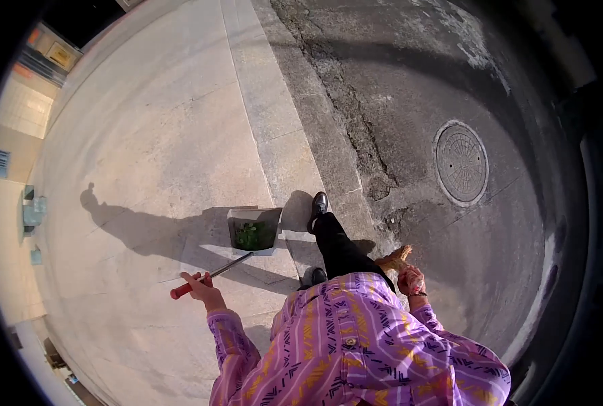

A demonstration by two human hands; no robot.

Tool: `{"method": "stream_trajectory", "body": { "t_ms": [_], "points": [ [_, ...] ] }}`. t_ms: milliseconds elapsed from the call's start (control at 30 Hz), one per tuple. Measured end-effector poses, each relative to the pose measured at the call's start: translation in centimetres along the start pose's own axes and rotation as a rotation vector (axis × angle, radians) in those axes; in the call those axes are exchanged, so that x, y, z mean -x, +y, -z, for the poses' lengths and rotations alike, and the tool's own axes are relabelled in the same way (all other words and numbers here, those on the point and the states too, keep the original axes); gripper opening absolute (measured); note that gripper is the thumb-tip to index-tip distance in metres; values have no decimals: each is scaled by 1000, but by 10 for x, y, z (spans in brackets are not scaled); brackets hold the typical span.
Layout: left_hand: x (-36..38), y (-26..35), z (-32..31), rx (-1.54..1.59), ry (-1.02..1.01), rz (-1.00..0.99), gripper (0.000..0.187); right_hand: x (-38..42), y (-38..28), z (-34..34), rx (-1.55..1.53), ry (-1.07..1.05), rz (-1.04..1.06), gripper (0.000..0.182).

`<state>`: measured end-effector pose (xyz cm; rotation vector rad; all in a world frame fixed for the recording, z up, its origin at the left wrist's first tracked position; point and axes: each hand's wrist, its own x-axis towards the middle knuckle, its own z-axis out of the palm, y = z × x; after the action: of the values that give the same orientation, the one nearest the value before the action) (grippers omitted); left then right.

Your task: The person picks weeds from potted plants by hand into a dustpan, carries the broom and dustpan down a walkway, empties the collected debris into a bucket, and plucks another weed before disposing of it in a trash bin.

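Building wall: far left, pale tiled face with a small vent grille; smooth and flat.
Sidewalk: wide pale concrete slabs, fine joints, matte; a long dark shadow of the person lies across it.
Left hand: fingers curled tight around the red grip of the dustpan handle, a thin dark metal rod slanting up to the right.
Dustpan: boxy, light grey, open top, resting on the sidewalk just left of the curb; green leaves lie inside (small pile, crumpled).
Curb: lighter stone strip between sidewalk and road, running top to bottom.
Shoes: one black glossy shoe on the curb beside the dustpan, the other nearer the body.
Shirt: purple, patterned with orange and dark marks; covers the lower frame.
Right hand: fingers closed on a straw broom; only tan bristly fibres show.
Road: dark rough asphalt, cracked along the curb.
Manhole cover: round, ribbed metal, well apart from the broom.
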<state>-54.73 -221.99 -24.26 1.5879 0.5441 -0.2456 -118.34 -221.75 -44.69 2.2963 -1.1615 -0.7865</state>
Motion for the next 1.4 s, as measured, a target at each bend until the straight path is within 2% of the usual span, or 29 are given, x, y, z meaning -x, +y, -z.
{"method": "stream_trajectory", "body": {
  "t_ms": [33, 100, 133, 167, 233, 267, 300, 367, 400, 467, 533, 567, 633, 767, 800, 867, 933, 967, 1000, 1033, 1133, 1200, 1267, 1300, 1333, 1400],
  "points": [
    [0, 1, -25, -31, 3, -4, 50, -29, -2, -10, 433, -71, 143, 20],
    [-4, 1, -68, -12, -48, 8, 50, -92, -5, -18, -433, -39, -257, 13],
    [-8, 12, -91, -12, -79, 38, 50, -123, -9, -13, -1293, -85, -499, 12],
    [-13, 21, -116, -5, -77, 22, 50, -154, -11, -7, -2094, 90, -875, 11],
    [-16, 36, -169, 4, -125, -18, 54, -227, 39, 43, -2489, -150, -782, 12],
    [-13, 46, -196, -16, -130, -26, 55, -252, 42, 53, -2487, -115, -806, 12],
    [-22, 46, -218, -18, -133, -22, 55, -271, 40, 45, -2133, 130, -761, 10],
    [-24, 46, -271, -23, -150, -50, 53, -330, 92, 67, -2612, 236, -1235, 12],
    [-23, 49, -299, -28, -157, -88, 52, -353, 133, 102, -3449, -22, -1774, 14],
    [-25, 50, -357, -40, -145, -79, 51, -402, 163, 113, -3486, 108, -1865, 14],
    [-34, 50, -418, -54, -147, -37, 46, -449, 183, 113, -3550, 253, -1658, 14],
    [-35, 49, -450, -48, -183, -66, 42, -472, 193, 114, -3433, 291, -1726, 13],
    [-35, 47, -514, -23, -221, -90, 39, -516, 215, 109, -3415, 389, -1717, 11],
    [-52, 34, -653, -66, -281, -3, 23, -596, 254, 110, -3356, 633, -1705, 9],
    [-46, 27, -687, -56, -299, 10, 18, -619, 269, 111, -3173, 647, -1926, 9],
    [-27, 30, -748, -99, -345, 5, 15, -654, 306, 135, -3083, 506, -1963, 10],
    [-3, 32, -812, -132, -543, -38, 15, -681, 316, 108, -3088, 653, -2064, 7],
    [17, 38, -841, -123, -568, 23, 15, -687, 321, 102, -3183, 748, -1942, 8],
    [26, 32, -872, -115, -566, 25, 15, -684, 304, 48, -3204, 991, -1701, 10],
    [32, 21, -901, -85, -633, 8, 16, -702, 321, 44, -3207, 989, -1681, 10],
    [63, -6, -992, -45, -707, 24, 19, -741, 372, 50, -2847, 1204, -2379, 15],
    [89, -33, -1054, -58, -764, -51, 18, -756, 397, -3, -2572, 1082, -2649, 23],
    [117, -54, -1115, -24, -789, -88, 17, -765, 420, -88, -2577, 833, -2411, 23],
    [133, -68, -1145, 4, -818, -121, 17, -789, 439, -112, -2446, 1015, -2529, 19],
    [144, -86, -1180, 43, -771, -153, 16, -818, 464, -134, -2464, 1020, -2498, 19],
    [167, -116, -1239, 27, -762, -176, 16, -879, 531, -155, -2601, 1177, -2759, 16]
  ]
}}
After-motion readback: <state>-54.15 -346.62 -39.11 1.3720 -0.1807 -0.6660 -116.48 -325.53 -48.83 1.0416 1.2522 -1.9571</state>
